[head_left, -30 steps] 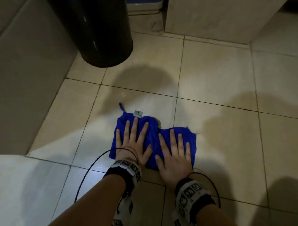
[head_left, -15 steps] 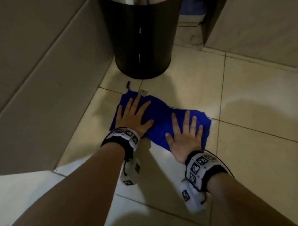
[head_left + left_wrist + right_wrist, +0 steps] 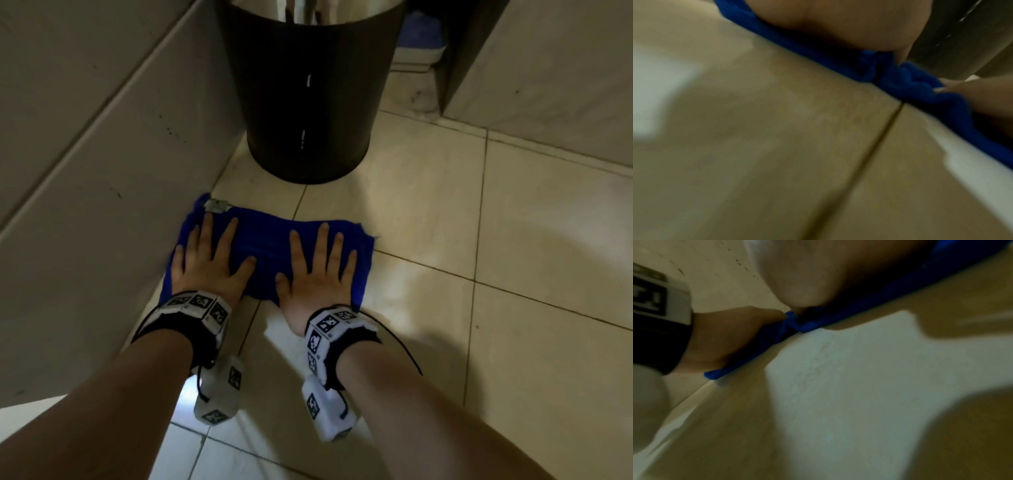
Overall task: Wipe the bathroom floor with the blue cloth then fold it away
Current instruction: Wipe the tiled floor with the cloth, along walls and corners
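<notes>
- left hand (image 3: 209,260) and right hand (image 3: 317,267), fingers spread wide, press flat on the blue cloth (image 3: 267,246).
- cloth lies on the tiled floor (image 3: 428,240), center frame, below the black bin (image 3: 308,89).

Cloth (image 3: 270,246): shifted left under both flat hands, left edge now against the wall (image 3: 102,205), spread wider, just short of the bin (image 3: 305,102).

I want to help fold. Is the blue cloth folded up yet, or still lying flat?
Lying flat. The blue cloth lies on the floor under the left hand and right hand.
</notes>
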Demonstrator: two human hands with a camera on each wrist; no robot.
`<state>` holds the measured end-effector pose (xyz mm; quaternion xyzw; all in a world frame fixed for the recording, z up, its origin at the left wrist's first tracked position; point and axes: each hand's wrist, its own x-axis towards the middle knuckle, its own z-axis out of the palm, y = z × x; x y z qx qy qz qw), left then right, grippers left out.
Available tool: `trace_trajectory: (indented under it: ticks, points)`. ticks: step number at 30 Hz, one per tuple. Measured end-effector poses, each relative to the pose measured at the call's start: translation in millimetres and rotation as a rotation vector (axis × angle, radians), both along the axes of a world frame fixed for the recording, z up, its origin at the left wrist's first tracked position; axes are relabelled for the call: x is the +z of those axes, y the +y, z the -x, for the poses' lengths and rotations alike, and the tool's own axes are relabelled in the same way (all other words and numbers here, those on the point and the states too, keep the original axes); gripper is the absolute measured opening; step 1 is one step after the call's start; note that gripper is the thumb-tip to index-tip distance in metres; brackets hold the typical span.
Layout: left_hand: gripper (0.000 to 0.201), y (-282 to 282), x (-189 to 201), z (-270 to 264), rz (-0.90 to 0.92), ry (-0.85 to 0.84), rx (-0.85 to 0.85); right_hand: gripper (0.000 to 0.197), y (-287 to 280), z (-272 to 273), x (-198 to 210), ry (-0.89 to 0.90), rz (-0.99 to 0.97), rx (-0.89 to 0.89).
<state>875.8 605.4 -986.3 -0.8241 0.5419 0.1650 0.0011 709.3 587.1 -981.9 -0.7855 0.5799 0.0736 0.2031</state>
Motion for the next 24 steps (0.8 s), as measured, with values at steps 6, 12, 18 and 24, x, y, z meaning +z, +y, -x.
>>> trace_trajectory:
  ticks: [6,12,18,24]
  points:
    - [0.084,67,11,2,-0.05,0.039,0.063,0.066,47,22,6,-0.06,0.05,0.13]
    - [0.076,124,18,11,-0.185,0.042,0.21,0.064,92,31,17,-0.137,-0.051,0.226]
    - [0.072,137,22,56,-0.217,-0.025,0.353,0.068,133,49,14,-0.189,-0.105,0.255]
    - [0.071,128,16,109,-0.242,-0.021,0.469,0.069,151,74,2,-0.132,-0.058,0.109]
